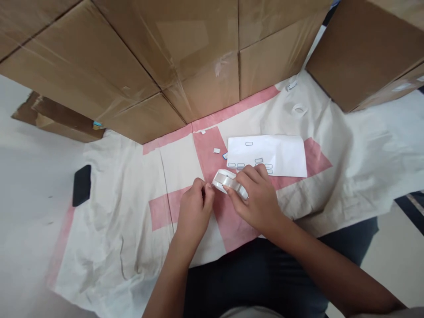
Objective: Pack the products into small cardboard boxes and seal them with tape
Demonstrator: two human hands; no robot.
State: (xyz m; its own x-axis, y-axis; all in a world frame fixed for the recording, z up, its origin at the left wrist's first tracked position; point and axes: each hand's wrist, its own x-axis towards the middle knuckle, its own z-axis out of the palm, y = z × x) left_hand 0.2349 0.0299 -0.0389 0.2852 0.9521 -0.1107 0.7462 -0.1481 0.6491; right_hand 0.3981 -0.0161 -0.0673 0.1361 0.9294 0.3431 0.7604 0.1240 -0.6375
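In my right hand [260, 194] is a small white tape dispenser [222, 178] with a roll of clear tape, the fingers wrapped round it. My left hand [197, 201] is closed in a pinch just left of the dispenser's front end. What lies between its fingertips, if anything, is too small to make out. A white sheet of paper [285, 154] with small outlined rectangles lies behind my right hand, which covers part of its lower edge. Small white scraps, one a paper piece [216, 150], lie left of the sheet.
Taped cardboard boxes [202, 84] form a wall along the back, and another box [361, 48] stands at right. A white tape ring [299, 109] lies on the wrinkled cream-and-pink cloth [109, 212]. At left are a black phone [81, 185] and a low open carton [62, 117].
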